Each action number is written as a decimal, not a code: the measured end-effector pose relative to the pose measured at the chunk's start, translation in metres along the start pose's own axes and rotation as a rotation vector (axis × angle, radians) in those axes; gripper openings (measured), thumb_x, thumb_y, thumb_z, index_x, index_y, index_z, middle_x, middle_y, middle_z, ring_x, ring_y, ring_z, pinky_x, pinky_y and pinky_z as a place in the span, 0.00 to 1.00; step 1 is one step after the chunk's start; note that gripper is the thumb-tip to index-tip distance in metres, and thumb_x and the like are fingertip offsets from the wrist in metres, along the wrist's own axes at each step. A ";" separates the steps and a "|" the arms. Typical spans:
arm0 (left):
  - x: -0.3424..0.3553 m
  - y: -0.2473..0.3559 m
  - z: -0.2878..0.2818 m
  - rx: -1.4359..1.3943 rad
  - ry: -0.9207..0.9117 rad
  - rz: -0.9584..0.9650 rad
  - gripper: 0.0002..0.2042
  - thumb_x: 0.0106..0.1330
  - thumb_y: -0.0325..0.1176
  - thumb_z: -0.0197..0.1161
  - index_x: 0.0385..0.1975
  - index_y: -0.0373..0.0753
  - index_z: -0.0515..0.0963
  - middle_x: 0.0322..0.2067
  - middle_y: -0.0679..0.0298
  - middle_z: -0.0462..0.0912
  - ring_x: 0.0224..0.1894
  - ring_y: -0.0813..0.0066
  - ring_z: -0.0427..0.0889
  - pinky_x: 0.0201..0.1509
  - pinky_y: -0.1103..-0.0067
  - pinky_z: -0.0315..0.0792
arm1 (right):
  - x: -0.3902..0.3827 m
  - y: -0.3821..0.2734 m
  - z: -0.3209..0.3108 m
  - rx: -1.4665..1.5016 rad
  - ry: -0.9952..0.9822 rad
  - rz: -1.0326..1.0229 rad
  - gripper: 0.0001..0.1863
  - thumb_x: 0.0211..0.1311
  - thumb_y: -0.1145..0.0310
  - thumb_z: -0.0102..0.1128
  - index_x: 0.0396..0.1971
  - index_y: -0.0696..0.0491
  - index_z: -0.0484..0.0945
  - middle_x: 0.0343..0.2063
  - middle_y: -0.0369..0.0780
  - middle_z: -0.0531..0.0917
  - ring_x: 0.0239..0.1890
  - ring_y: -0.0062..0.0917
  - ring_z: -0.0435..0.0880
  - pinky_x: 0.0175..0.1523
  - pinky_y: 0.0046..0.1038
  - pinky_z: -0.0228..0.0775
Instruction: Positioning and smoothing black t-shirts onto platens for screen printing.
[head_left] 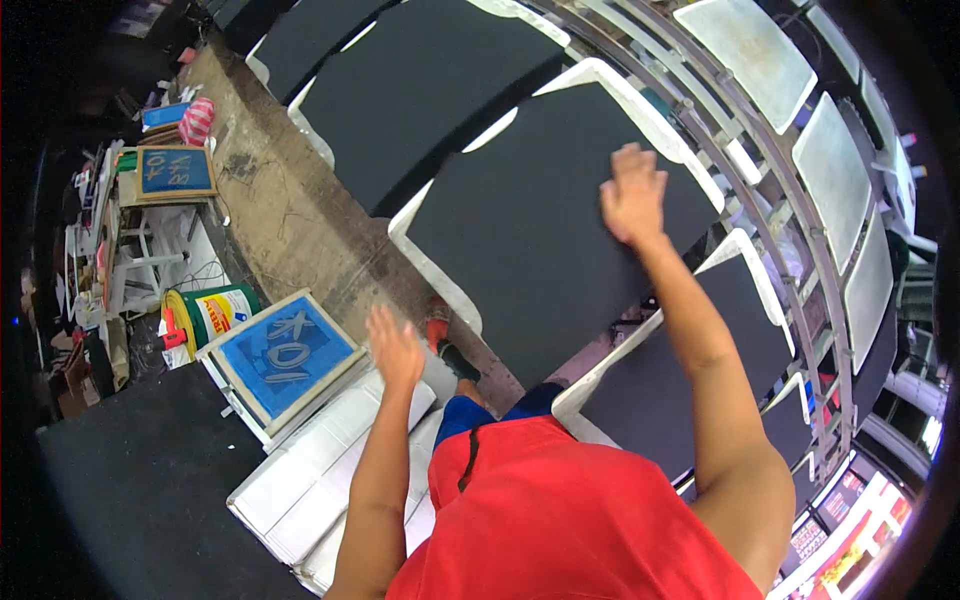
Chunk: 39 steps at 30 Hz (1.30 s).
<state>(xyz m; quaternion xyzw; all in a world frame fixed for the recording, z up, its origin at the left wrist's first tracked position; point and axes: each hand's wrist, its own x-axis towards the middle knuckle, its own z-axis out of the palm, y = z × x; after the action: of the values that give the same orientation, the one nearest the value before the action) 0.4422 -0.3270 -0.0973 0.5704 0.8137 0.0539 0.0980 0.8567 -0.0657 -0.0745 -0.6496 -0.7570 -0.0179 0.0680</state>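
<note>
My right hand (634, 195) lies flat, fingers stretched, on the right part of a black fabric panel (545, 225). That panel covers a white board (405, 232), whose pale edges show at the left and far sides. My left hand (395, 348) is raised to the left of the panel, slightly blurred. Its fingers are stretched out and it holds nothing. Nearest to it is a wooden-framed screen with blue mesh (290, 350), leaning on white cartons (335, 450).
More boards with black fabric stand beyond (420, 90) and to the near right (690, 370). A curved metal rail (800, 215) runs along the right, with bare pale boards (835, 175) behind. At left are a green-and-yellow bucket (215, 315), another framed screen (175, 172) and clutter.
</note>
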 end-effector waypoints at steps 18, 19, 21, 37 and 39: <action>-0.110 -0.308 -0.018 -0.142 -1.074 -0.230 0.27 0.65 0.48 0.51 0.56 0.33 0.72 0.53 0.40 0.74 0.58 0.46 0.72 0.63 0.64 0.65 | -0.146 -0.282 -0.035 0.270 -0.307 -0.314 0.39 0.58 0.50 0.54 0.65 0.58 0.59 0.69 0.51 0.55 0.71 0.51 0.51 0.70 0.56 0.42; -0.067 -0.307 -0.023 -0.130 -1.044 -0.163 0.27 0.65 0.48 0.51 0.55 0.33 0.73 0.51 0.40 0.75 0.57 0.46 0.73 0.62 0.64 0.66 | -0.177 -0.294 -0.030 0.414 -0.340 -0.434 0.37 0.59 0.52 0.53 0.65 0.58 0.60 0.68 0.51 0.56 0.71 0.51 0.52 0.71 0.54 0.43; 0.008 -0.287 -0.036 -0.110 -1.031 -0.073 0.26 0.65 0.48 0.51 0.55 0.33 0.73 0.50 0.40 0.77 0.56 0.46 0.75 0.61 0.64 0.67 | -0.198 -0.299 -0.029 0.516 -0.377 -0.450 0.35 0.62 0.54 0.50 0.65 0.59 0.60 0.68 0.52 0.58 0.71 0.50 0.52 0.72 0.51 0.43; 0.077 -0.306 -0.100 -0.143 -0.560 -0.160 0.21 0.66 0.42 0.46 0.46 0.34 0.79 0.48 0.44 0.79 0.53 0.47 0.77 0.58 0.61 0.69 | -0.112 -0.097 0.020 -0.284 0.228 0.606 0.31 0.69 0.48 0.43 0.59 0.60 0.68 0.59 0.49 0.72 0.61 0.44 0.70 0.62 0.47 0.63; 0.042 -0.333 -0.085 -0.089 -0.675 -0.193 0.20 0.65 0.41 0.46 0.44 0.34 0.80 0.47 0.44 0.79 0.52 0.47 0.77 0.58 0.62 0.70 | -0.151 -0.092 0.043 -0.487 0.236 0.597 0.31 0.70 0.49 0.44 0.57 0.63 0.69 0.58 0.51 0.73 0.58 0.46 0.73 0.61 0.45 0.65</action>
<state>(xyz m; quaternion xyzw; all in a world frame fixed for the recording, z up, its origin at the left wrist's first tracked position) 0.1041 -0.3999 -0.0846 0.4719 0.7824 -0.1119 0.3908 0.7849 -0.2232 -0.1306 -0.8316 -0.4956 -0.2507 0.0006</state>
